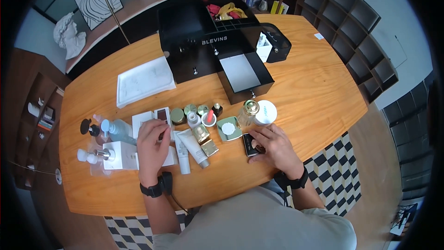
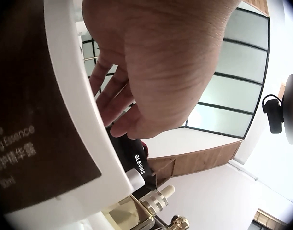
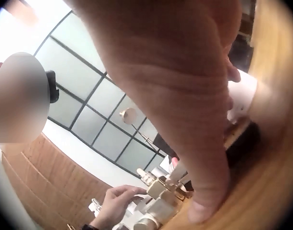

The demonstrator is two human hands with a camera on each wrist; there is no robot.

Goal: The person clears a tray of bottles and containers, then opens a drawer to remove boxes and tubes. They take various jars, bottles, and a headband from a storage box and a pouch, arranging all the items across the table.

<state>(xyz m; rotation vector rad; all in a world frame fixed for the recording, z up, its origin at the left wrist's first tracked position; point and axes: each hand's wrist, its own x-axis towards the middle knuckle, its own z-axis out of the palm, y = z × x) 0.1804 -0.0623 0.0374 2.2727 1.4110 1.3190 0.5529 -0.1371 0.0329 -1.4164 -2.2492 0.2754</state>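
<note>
In the head view my right hand [image 1: 275, 149] holds a flat black case, like a makeup compact [image 1: 249, 146], low at the table's front. Its thumb lies along the near side, with fingers over the top; the palm hides much of the case in the right wrist view. My left hand [image 1: 153, 142] hangs loosely curled over white boxes [image 1: 142, 119], nothing visible in its grasp. Close to it lie two white squeeze tubes [image 1: 193, 148] and a white box with a dark label [image 2: 41, 110]. A green square-lidded jar [image 1: 229, 129] sits between the hands.
Pump bottles [image 1: 121, 131] crowd the left. Several small jars [image 1: 177, 115] and gold-capped items [image 1: 210, 148] stand in the middle, a white round jar [image 1: 266, 112] on the right. Behind are a white tray [image 1: 145, 81] and a black case [image 1: 189, 41] with its drawer [image 1: 247, 92] pulled out.
</note>
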